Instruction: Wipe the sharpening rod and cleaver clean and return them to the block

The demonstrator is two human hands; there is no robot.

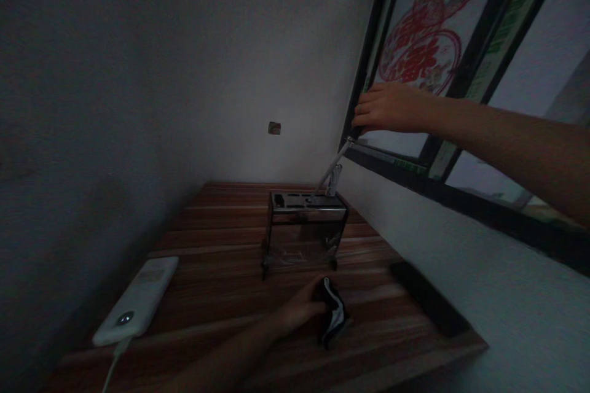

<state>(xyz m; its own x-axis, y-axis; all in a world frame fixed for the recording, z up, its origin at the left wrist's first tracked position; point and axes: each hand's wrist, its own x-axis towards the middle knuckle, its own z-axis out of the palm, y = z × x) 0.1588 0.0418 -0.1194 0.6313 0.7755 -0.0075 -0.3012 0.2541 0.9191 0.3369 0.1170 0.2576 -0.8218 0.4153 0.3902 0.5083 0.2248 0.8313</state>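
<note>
Black-and-white item, lower ctr of frame, is clamped in L hand, prob. to steady it, while R hand, upper rt, is by top of metal rod, can't tell if gripping.

Reddish wood-grain table: white corded device at left, boxy holder near middle, flat dark slab at right.

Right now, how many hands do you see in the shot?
2. The left hand is low, at the black-and-white item over the table; the right hand is raised at the window frame.
</note>
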